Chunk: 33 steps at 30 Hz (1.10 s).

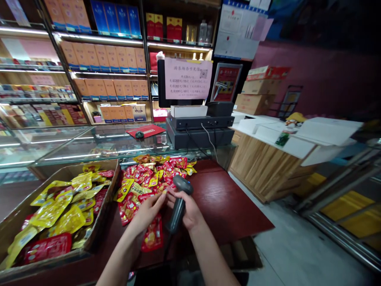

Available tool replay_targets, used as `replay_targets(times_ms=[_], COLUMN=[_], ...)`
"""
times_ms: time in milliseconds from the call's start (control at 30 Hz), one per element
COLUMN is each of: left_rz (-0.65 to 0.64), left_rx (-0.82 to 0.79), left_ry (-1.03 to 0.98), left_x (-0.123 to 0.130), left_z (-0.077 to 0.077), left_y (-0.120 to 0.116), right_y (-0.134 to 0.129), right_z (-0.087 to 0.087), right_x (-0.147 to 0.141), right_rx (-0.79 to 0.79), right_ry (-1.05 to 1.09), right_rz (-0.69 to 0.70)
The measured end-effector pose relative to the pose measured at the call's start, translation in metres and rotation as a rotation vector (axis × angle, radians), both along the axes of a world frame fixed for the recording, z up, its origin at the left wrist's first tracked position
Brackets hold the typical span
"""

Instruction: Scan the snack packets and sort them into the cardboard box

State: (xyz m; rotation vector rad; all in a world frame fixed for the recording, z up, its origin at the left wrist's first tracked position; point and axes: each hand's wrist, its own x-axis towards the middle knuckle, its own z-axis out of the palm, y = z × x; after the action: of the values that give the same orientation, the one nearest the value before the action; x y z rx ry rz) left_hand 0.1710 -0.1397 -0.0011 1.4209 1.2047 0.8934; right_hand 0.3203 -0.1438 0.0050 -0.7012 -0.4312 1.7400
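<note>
A dark grey handheld barcode scanner (177,210) is in my right hand (190,212), whose fingers wrap round its handle just below the head. My left hand (151,209) meets the right one at the fingertips, over the edge of a heap of snack packets. Its thumb and fingers are drawn together; whatever they pinch, if anything, is hidden. Red and yellow snack packets (143,174) lie piled on the dark red table (220,198). Beneath my left wrist, a single red snack packet (152,236) rests on the tabletop.
An open cardboard box (101,214) of yellow and red packets stands at left. Behind are a glass counter (80,147), a red mat (151,130) with a mouse (139,135), and a monitor (161,83) above a cash drawer (199,137). A wooden counter (262,167) stands right.
</note>
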Motion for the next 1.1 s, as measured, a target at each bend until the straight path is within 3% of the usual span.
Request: replay_targets(times_ms=[100, 200, 333, 500, 667, 800, 933, 1000, 1100], left_rz=[0.046, 0.204, 0.375, 0.342, 0.119, -0.124, -0.363, -0.401, -0.341], left_rx=[-0.171, -0.334, -0.414, -0.373, -0.435, -0.407, -0.378, -0.373, -0.356], left_ry=[-0.501, -0.923, -1.074, -0.99, -0.697, -0.416, -0.178, -0.145, -0.205], left_x=[0.013, 0.018, 0.022, 0.023, -0.007, -0.028, -0.026, -0.021, -0.016], left_z=[0.001, 0.003, 0.007, 0.005, 0.007, 0.027, 0.052, 0.059, 0.06], left_y=[0.01, 0.024, 0.038, 0.041, 0.058, 0.08, 0.092, 0.097, 0.111], right_y=[0.007, 0.012, 0.015, 0.02, 0.025, 0.028, 0.028, 0.027, 0.026], right_z=[0.013, 0.021, 0.022, 0.016, 0.015, 0.024, 0.045, 0.053, 0.056], right_x=[0.002, 0.003, 0.003, -0.002, 0.006, 0.017, 0.018, 0.017, 0.015], right_rx=[0.097, 0.188, 0.092, 0.059, 0.119, 0.248, 0.418, 0.431, 0.359], right_ry=[0.034, -0.015, -0.215, -0.184, -0.246, -0.473, -0.575, -0.572, -0.556], right_rz=[-0.057, -0.119, -0.312, -0.219, -0.228, -0.109, -0.003, -0.004, -0.075])
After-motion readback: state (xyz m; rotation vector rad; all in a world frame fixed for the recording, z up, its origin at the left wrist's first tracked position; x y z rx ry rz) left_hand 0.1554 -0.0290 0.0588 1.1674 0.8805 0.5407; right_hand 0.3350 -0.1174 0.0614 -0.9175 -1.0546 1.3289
